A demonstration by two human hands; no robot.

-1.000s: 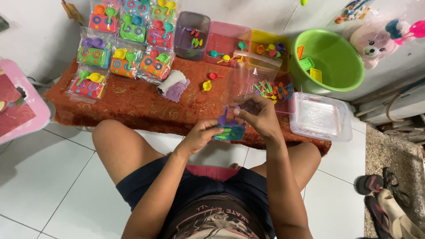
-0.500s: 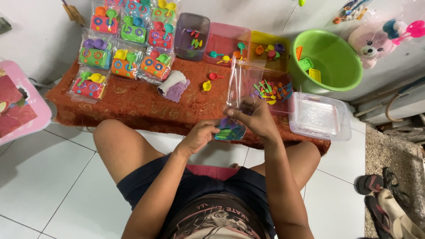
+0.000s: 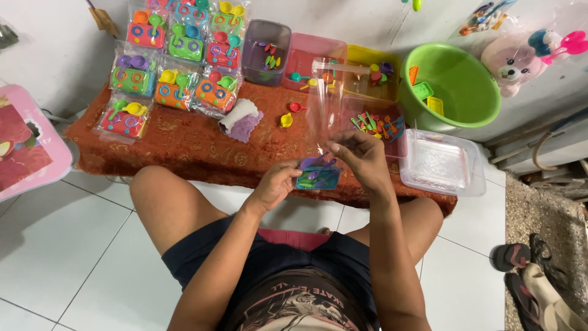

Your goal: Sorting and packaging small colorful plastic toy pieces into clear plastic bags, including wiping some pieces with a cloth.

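Head view looks down on our lap and the low desk with its rust-red cloth. At far left lies a pink board on the floor; next come the packed toy sets in clear bags, laid in rows at the desk's back-left. A rolled purple-and-white cloth sits just right of them, with two loose little spoons near it.

Our left hand is closed on the near-left edge of the small blue tray, which carries purple pieces and is held over the desk's front edge. Our right hand pinches the lower part of a clear plastic bag that stands upright above the tray — fingers together on the film. The bag's mouth we cannot make out for certain.

To do this step well, we judge it best to keep the tray level so the loose pieces stay put, and to hold the film taut with thumb and forefinger so the opening stays wide — a slack bag would snag the tray's corners.

Further right stand the sorting tubs, a box of mixed small parts, a green basin and a clear empty container.
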